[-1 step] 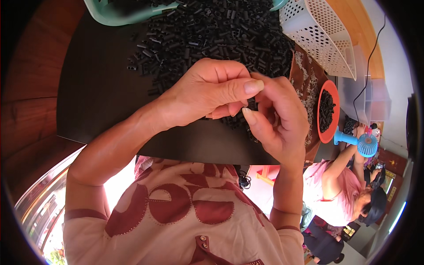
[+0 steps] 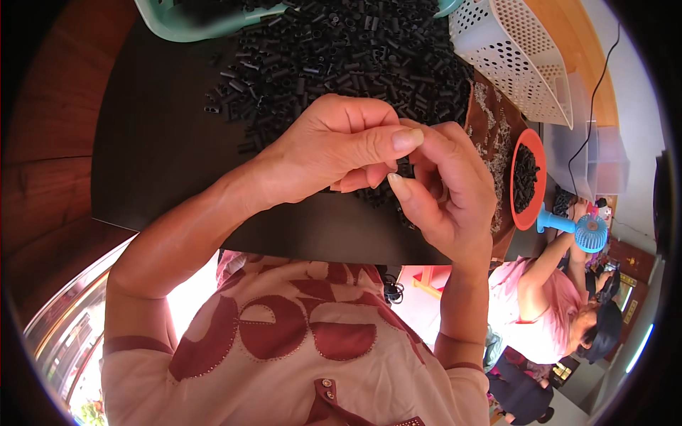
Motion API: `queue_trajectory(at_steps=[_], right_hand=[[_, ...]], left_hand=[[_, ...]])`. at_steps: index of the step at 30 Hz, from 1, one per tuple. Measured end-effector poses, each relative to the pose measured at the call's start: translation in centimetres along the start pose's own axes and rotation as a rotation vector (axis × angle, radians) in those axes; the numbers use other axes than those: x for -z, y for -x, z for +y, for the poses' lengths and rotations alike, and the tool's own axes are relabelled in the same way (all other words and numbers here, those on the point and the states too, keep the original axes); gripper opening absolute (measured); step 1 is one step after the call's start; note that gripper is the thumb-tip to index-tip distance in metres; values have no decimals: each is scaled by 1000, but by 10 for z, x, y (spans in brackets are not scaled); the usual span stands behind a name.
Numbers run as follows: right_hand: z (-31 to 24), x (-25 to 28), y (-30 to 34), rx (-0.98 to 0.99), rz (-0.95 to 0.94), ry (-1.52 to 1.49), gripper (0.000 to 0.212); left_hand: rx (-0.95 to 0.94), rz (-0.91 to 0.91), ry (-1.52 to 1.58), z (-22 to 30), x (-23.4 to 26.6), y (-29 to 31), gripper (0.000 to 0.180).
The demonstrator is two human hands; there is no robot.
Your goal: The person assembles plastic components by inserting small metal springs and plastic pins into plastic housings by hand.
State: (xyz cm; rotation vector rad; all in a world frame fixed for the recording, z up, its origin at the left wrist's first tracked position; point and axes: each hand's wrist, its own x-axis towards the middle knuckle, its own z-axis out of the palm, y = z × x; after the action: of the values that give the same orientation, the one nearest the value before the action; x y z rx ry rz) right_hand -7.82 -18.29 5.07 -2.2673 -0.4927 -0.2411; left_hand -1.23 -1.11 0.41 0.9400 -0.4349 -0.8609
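Over the near edge of a heap of short black tubes (image 2: 341, 64), my two hands meet at the fingertips. My left hand (image 2: 348, 142) is closed, its thumb pressed against the bent index finger. My right hand (image 2: 455, 181) is curled, with its index fingertip touching the left thumb tip and its own thumb a little lower. A dark bit shows between the fingers, but I cannot tell whether it is held or part of the heap behind. Anything pinched at the fingertips is hidden.
A green tray (image 2: 206, 28) stands at the far left, a white perforated basket (image 2: 497, 64) at the far right. On the right are a brown cloth with small clear bits (image 2: 490, 128), a red bowl of black pieces (image 2: 516, 206) and a blue handheld fan (image 2: 590, 233). Another person (image 2: 540, 298) sits beyond.
My right index finger and thumb have shifted very slightly; otherwise the hands and the things around them look the same.
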Motion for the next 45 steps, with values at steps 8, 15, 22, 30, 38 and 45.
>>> queue_trajectory(at_steps=[8,15,22,30,38,45], right_hand=[[0,-8,3,68,48,-35,34],[1,-16,3,108,136,28,31],[-3,-18,10,4,187,4,29],[-2,-29,19,92,291,63,15],[-4,-29,22,87,311,100,17],[-2,-34,23,163,317,147,21]], left_hand=[[85,11,42,0,1,5,36],[23,24,39,-2,1,4,33],[17,10,7,1,0,7,31],[-45,17,-102,1,-1,7,30],[-128,19,-186,-1,-2,9,29],[-167,23,-242,-1,-2,11,29]])
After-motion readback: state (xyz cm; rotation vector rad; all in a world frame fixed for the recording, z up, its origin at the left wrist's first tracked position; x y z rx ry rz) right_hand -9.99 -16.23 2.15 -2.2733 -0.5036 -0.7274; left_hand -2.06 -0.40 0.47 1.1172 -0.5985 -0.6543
